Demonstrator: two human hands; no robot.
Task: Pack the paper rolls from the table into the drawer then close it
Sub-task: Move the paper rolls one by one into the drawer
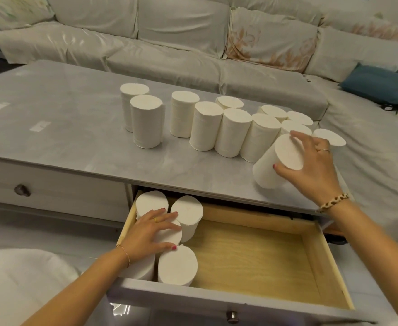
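Note:
Several white paper rolls (202, 125) stand upright on the grey table (63, 118). My right hand (308, 165) grips the top of one tilted roll (275, 165) at the table's front right edge. Below, the wooden drawer (263, 255) stands pulled out. Several rolls stand upright in its left end, among them one at the back (189, 212) and one at the front (178, 265). My left hand (150, 231) rests flat on top of a roll (169, 235) in that group, fingers spread over it.
A light sofa (169, 38) runs behind and to the right of the table, with a blue cushion (376, 82) on it. A second, shut drawer with a dark knob (22, 190) sits left of the open one. A white cushion (23, 278) lies at bottom left.

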